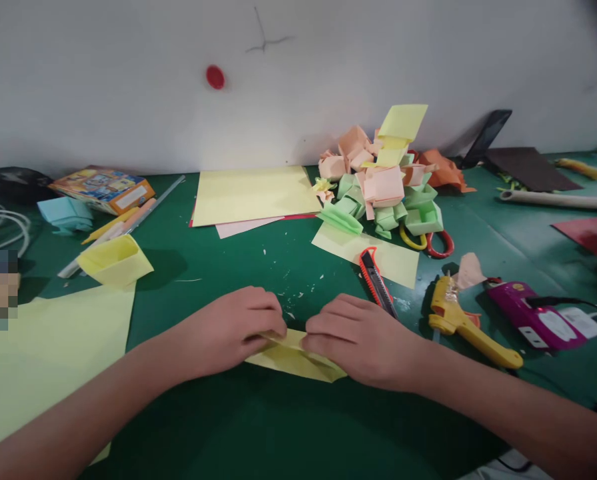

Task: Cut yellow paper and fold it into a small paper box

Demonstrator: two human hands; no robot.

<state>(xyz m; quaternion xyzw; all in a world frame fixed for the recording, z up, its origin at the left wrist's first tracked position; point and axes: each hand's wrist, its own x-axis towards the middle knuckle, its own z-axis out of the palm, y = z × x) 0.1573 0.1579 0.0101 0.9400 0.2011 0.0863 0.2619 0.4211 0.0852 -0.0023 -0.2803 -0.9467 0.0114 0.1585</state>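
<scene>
Between my two hands is a folded strip of yellow paper [298, 360], low over the green table. My left hand [246, 330] is closed on its left end, fingers curled with the thumb underneath. The other end is in the closed fingers of my right hand [361, 340]; they cover part of the fold. Just behind my right hand lies a red utility knife [376, 280]. A yellow folded paper box [117, 260] sits beyond my left forearm, close to large yellow sheets [53, 353].
Behind my hands are stacked sheets [253, 197] and a heap of folded paper pieces [381, 187] with scissors handles [439, 245]. To the right lie a yellow glue gun [471, 327] and a purple power strip [538, 317] with cords. A patterned box [103, 187] stands back left.
</scene>
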